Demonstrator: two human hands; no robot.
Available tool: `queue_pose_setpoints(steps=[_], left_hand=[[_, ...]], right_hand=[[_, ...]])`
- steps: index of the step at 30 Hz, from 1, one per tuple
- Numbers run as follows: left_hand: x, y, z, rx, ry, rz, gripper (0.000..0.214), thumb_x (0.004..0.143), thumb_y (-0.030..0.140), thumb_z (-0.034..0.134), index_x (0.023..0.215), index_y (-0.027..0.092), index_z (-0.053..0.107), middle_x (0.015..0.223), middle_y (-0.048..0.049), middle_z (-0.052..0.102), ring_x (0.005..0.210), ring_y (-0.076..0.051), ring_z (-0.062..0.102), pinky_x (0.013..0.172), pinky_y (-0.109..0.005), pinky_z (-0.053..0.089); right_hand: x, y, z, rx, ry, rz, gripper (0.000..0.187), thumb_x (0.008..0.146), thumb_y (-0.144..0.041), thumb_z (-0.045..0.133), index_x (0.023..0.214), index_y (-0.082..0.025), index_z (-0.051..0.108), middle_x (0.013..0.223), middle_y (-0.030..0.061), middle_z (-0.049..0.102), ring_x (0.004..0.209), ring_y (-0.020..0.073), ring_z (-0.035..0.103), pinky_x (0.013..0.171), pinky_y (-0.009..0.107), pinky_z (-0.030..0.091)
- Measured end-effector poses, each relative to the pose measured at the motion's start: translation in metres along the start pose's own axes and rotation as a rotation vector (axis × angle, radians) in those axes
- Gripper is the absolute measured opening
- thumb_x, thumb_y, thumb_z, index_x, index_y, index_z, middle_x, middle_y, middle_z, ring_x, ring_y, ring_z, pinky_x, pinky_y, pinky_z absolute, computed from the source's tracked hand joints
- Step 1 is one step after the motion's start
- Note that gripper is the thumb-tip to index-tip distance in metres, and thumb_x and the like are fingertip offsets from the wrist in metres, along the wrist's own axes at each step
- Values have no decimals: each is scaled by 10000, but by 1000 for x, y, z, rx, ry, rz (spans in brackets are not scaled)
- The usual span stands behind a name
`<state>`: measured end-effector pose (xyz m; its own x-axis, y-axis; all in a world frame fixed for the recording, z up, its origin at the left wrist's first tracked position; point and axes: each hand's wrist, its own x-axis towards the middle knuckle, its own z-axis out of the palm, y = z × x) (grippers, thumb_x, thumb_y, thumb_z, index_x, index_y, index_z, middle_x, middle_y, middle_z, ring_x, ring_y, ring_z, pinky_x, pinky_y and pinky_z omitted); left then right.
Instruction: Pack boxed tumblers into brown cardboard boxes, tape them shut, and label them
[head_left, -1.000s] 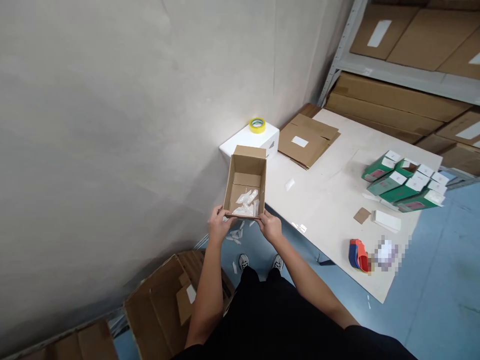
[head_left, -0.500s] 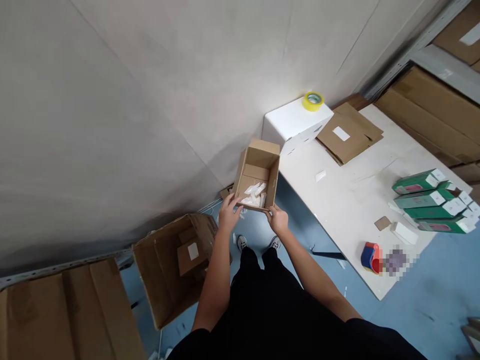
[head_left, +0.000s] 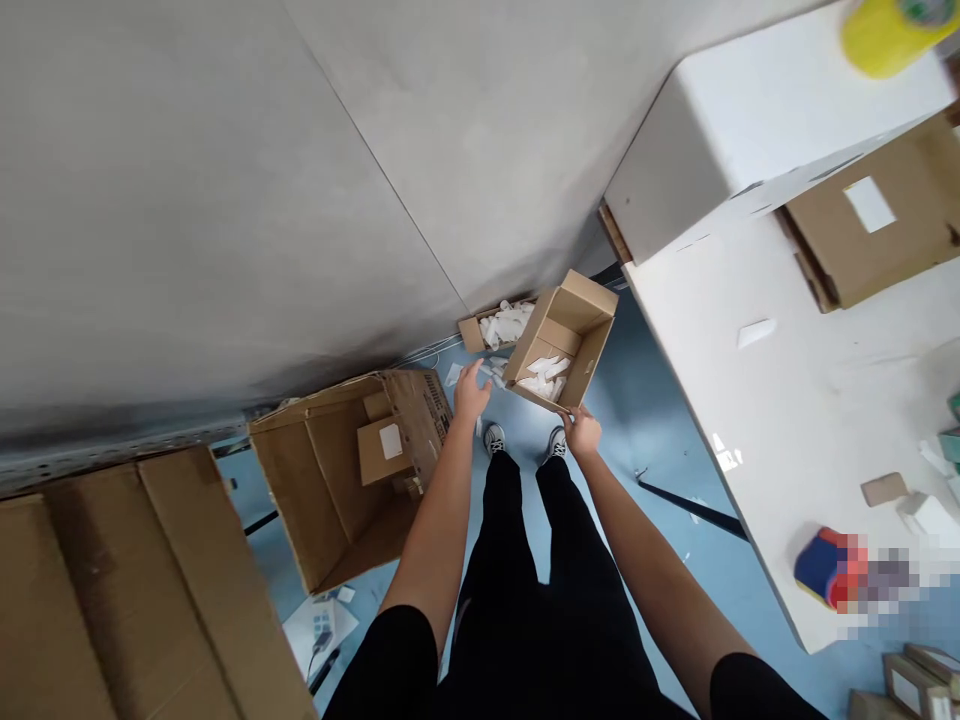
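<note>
I hold a small open cardboard box point(head_left: 581, 325) low over the blue floor, tilted to the left, with several small white packets point(head_left: 546, 374) inside it. My right hand point(head_left: 581, 432) grips the box's near corner. My left hand point(head_left: 471, 388) is at the box's left side with fingers spread, and I cannot tell whether it touches the box. Beyond the box, by the wall, another small cardboard box point(head_left: 495, 327) with white packets sits on the floor.
A large open carton point(head_left: 337, 470) with a smaller box inside stands on the floor at left, flattened cardboard point(head_left: 127, 590) beside it. A white table point(head_left: 810, 400) at right carries a white box point(head_left: 750, 120), yellow tape point(head_left: 889, 30), flat cartons point(head_left: 870, 230) and a tape dispenser point(head_left: 821, 565).
The box has come down from table height toward the floor and tipped left. My left hand has loosened from its edge. The view has swung down and left.
</note>
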<state>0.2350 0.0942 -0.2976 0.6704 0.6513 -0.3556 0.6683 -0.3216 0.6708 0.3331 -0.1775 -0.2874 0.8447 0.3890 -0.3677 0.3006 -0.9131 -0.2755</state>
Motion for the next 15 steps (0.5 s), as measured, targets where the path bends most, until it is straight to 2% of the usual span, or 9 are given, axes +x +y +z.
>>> queue_pose_setpoints(steps=[3, 8, 11, 15], left_hand=[[44, -49, 54, 79, -46, -97, 593, 904, 180, 687, 1490, 176, 597, 1494, -183, 593, 1420, -329, 545, 1207, -462, 425], [125, -122, 134, 211, -84, -184, 581, 881, 209, 759, 1451, 222, 644, 1608, -183, 491, 1475, -404, 471, 1189, -540, 418], [172, -154, 172, 282, -78, -143, 553, 868, 173, 779, 1411, 212, 676, 1648, -180, 441, 1497, -399, 438, 1194, -521, 403], [222, -181, 216, 350, -119, -160, 520, 868, 138, 770, 1381, 148, 686, 1702, -186, 353, 1546, -402, 336, 1216, -541, 364]], right_hand=[[23, 32, 54, -3, 18, -2, 356, 1048, -413, 561, 1025, -172, 822, 1111, 133, 787, 758, 190, 682, 632, 265, 349], [54, 94, 140, 41, 145, -41, 485, 1078, -498, 471, 989, -168, 816, 1034, 132, 788, 739, 199, 676, 636, 275, 371], [72, 125, 181, 64, 211, -47, 522, 1089, -518, 435, 996, -173, 815, 1054, 142, 786, 754, 205, 681, 643, 275, 394], [93, 152, 222, 88, 269, -35, 537, 1094, -524, 414, 994, -177, 811, 1057, 146, 780, 791, 215, 694, 662, 278, 430]])
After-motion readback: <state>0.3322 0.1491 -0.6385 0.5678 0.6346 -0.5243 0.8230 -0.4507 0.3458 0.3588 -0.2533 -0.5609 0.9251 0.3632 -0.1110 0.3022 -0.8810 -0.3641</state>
